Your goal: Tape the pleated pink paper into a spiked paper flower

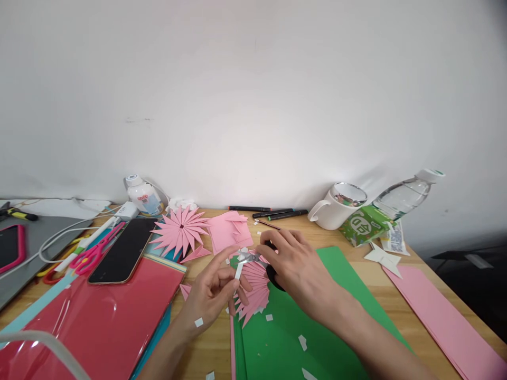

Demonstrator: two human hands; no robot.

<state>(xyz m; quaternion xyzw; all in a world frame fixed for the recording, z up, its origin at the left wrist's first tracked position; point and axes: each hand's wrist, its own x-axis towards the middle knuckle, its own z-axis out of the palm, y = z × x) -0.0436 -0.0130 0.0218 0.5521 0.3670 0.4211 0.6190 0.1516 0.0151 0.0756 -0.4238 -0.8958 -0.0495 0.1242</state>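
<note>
My left hand (216,293) pinches a narrow white strip (238,271) between thumb and fingers. A small white scrap (198,322) clings near its wrist. My right hand (295,269) grips black-handled scissors (273,274), their metal blades at the upper end of the strip. Beneath both hands a pleated pink paper fan (255,287) lies on green paper (312,327), partly hidden by my fingers. White paper scraps (302,342) are scattered over the green sheet. Behind my left hand lie a pink folded-paper rosette (181,227) and pink paper squares (224,230).
Left: a phone (122,250), pink scissors (97,250), a red folder (114,311) and a white bottle (143,195). Markers (281,214) lie along the wall. Right: a white mug (338,206), a green box (364,225), a water bottle (407,195) and pink paper strips (443,319).
</note>
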